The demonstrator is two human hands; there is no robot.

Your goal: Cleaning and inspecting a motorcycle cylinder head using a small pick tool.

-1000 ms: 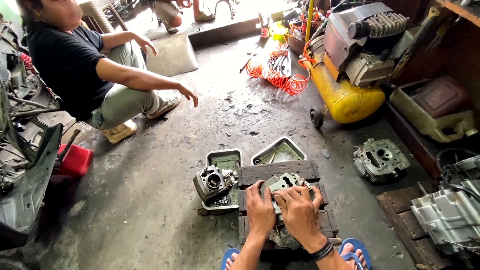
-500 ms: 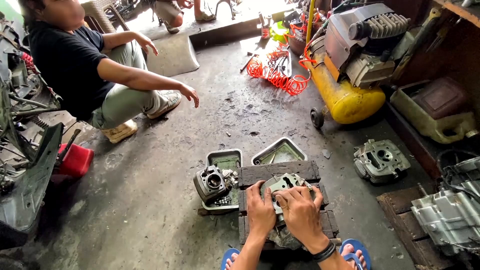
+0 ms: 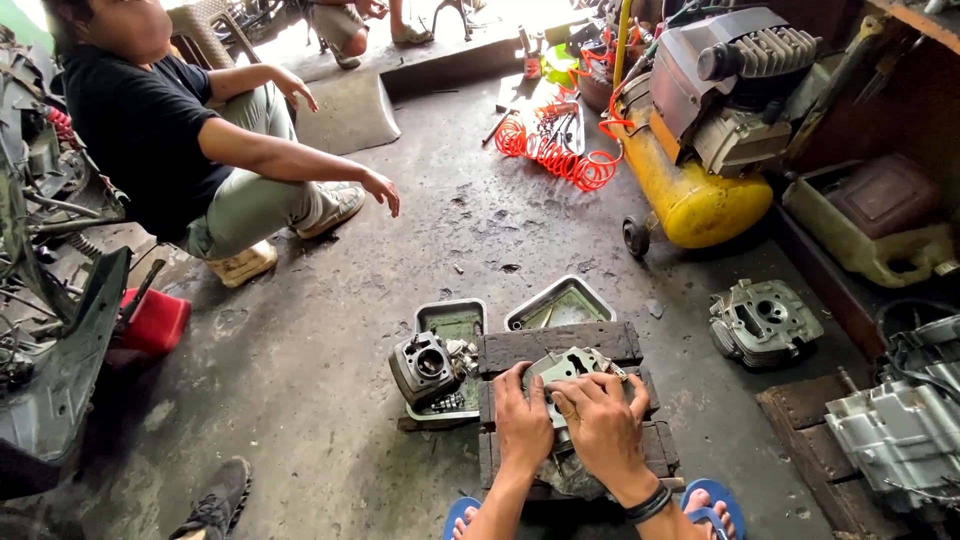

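This is a small engine or motorcycle repair workshop with work done on the ground. The stained, oil-marked concrete floor (image 3: 330, 330) carries loose engine parts: a grey finned metal cylinder (image 3: 424, 366), a grey cast cylinder head (image 3: 764, 322) and a silver engine casing (image 3: 900, 430). A yellow air compressor tank with a grey motor on top (image 3: 700, 190) stands near a coiled orange air hose (image 3: 555, 155). Shallow metal parts trays (image 3: 560, 302) sit beside dark wooden blocks (image 3: 560, 345).
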